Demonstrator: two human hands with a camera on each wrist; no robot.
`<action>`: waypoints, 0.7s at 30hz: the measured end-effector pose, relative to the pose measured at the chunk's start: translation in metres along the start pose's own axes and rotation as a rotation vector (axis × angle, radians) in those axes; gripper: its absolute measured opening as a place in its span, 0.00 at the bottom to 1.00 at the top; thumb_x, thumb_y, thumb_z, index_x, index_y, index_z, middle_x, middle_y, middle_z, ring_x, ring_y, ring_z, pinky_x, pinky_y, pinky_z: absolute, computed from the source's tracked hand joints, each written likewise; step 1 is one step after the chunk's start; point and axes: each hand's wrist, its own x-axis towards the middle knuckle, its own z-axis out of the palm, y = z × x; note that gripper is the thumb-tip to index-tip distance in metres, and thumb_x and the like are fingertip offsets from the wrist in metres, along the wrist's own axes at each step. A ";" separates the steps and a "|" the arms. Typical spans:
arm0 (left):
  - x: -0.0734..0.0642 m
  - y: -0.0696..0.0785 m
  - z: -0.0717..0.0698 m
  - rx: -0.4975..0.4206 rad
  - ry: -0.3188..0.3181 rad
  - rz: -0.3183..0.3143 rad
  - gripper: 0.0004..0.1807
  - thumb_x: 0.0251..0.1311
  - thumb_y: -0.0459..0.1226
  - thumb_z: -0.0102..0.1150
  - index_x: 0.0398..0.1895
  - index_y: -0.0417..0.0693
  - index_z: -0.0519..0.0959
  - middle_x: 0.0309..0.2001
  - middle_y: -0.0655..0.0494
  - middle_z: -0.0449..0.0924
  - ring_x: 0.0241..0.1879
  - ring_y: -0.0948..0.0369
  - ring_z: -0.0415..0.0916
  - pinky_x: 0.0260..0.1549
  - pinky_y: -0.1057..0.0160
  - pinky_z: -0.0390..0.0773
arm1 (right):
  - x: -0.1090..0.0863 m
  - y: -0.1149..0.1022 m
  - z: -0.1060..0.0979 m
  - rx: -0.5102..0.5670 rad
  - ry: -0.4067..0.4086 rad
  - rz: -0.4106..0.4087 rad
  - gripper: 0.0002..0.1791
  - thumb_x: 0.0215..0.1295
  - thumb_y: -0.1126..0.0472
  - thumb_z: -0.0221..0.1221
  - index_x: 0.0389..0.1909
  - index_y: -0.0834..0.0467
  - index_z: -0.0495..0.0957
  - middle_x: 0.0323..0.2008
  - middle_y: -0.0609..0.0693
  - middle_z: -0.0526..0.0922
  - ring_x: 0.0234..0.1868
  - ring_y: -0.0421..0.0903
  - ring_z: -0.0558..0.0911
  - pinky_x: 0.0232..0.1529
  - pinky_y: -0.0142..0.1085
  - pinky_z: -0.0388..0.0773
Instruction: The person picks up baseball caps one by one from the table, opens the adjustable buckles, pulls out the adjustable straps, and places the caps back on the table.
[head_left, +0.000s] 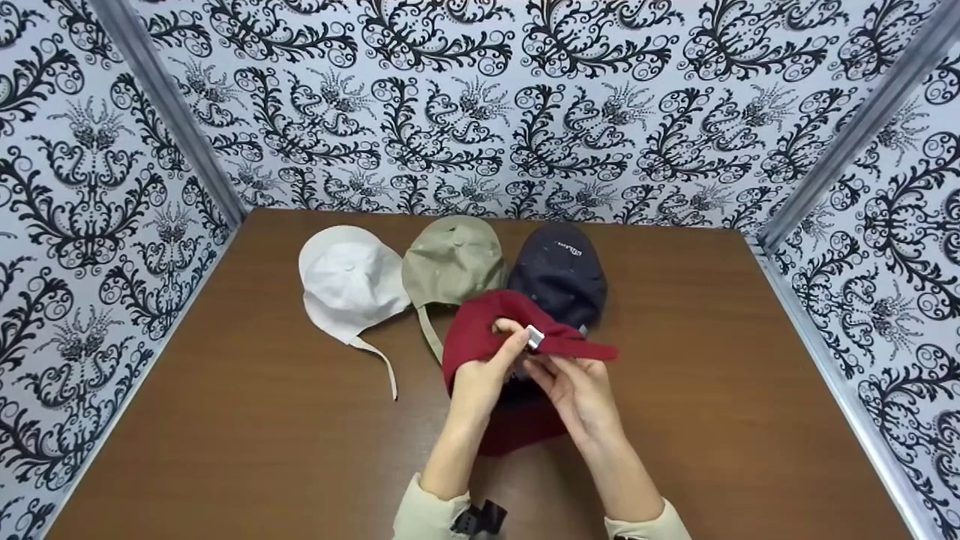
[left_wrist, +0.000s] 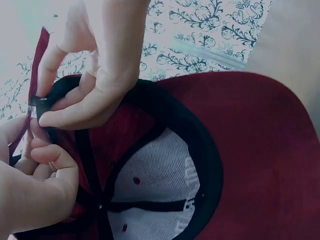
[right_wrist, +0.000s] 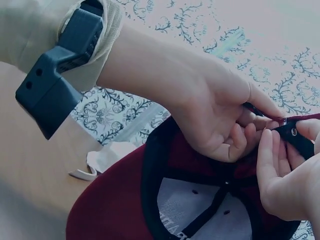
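Note:
A red cap is held crown side away from me, its black-banded inside and brim showing in the left wrist view. At its back opening, my left hand pinches the band beside a small metal buckle, with the thumb against the buckle. My right hand pinches the back strap just right of the buckle. The strap's free end sticks out to the right. A small round metal eyelet shows between the hands in the right wrist view.
Behind the red cap lie a white cap, a khaki cap and a navy cap in a row on the brown wooden table. Straps of the white and khaki caps trail forward. Patterned walls enclose the table's back and sides.

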 end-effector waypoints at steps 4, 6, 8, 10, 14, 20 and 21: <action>-0.001 -0.001 -0.003 -0.014 -0.034 0.022 0.08 0.66 0.35 0.60 0.41 0.37 0.77 0.20 0.63 0.67 0.19 0.68 0.58 0.21 0.71 0.59 | 0.001 0.000 0.001 0.011 0.026 0.021 0.11 0.72 0.69 0.54 0.38 0.54 0.85 0.36 0.46 0.87 0.38 0.38 0.84 0.47 0.30 0.84; -0.002 -0.001 -0.004 -0.022 -0.039 0.017 0.10 0.65 0.34 0.59 0.42 0.34 0.77 0.24 0.63 0.72 0.21 0.68 0.62 0.22 0.71 0.63 | 0.001 0.000 0.001 0.034 0.032 0.036 0.10 0.72 0.68 0.55 0.37 0.54 0.84 0.35 0.45 0.87 0.37 0.37 0.84 0.45 0.29 0.84; -0.002 0.000 -0.004 -0.033 -0.029 0.007 0.12 0.64 0.34 0.60 0.44 0.31 0.77 0.26 0.63 0.77 0.23 0.68 0.64 0.24 0.71 0.65 | 0.001 0.000 0.001 0.086 0.011 0.055 0.10 0.72 0.68 0.55 0.37 0.54 0.84 0.35 0.46 0.87 0.37 0.38 0.83 0.46 0.29 0.83; -0.002 0.001 -0.004 -0.039 -0.009 -0.022 0.12 0.63 0.34 0.60 0.43 0.32 0.78 0.29 0.63 0.80 0.25 0.68 0.68 0.25 0.71 0.67 | 0.001 0.002 -0.001 0.153 -0.035 0.074 0.10 0.72 0.68 0.54 0.38 0.56 0.84 0.36 0.47 0.87 0.39 0.39 0.83 0.46 0.28 0.83; -0.003 0.002 -0.001 -0.051 0.100 -0.145 0.10 0.60 0.37 0.65 0.40 0.40 0.82 0.28 0.64 0.82 0.26 0.68 0.73 0.29 0.71 0.72 | 0.002 0.005 -0.005 0.286 -0.132 0.104 0.12 0.73 0.68 0.52 0.37 0.58 0.85 0.38 0.48 0.86 0.40 0.42 0.83 0.48 0.29 0.82; -0.005 0.002 -0.001 -0.219 0.139 -0.230 0.01 0.60 0.34 0.64 0.34 0.46 0.82 0.24 0.63 0.82 0.28 0.67 0.78 0.30 0.70 0.79 | 0.004 0.006 -0.009 0.371 -0.220 0.130 0.14 0.74 0.67 0.52 0.34 0.59 0.87 0.35 0.48 0.86 0.40 0.43 0.84 0.49 0.29 0.82; -0.005 0.002 -0.002 -0.264 0.125 -0.236 0.00 0.60 0.33 0.62 0.32 0.47 0.82 0.22 0.63 0.80 0.26 0.67 0.76 0.29 0.70 0.78 | 0.004 0.005 -0.010 0.385 -0.231 0.135 0.14 0.74 0.66 0.52 0.35 0.59 0.86 0.35 0.48 0.86 0.40 0.43 0.84 0.49 0.29 0.82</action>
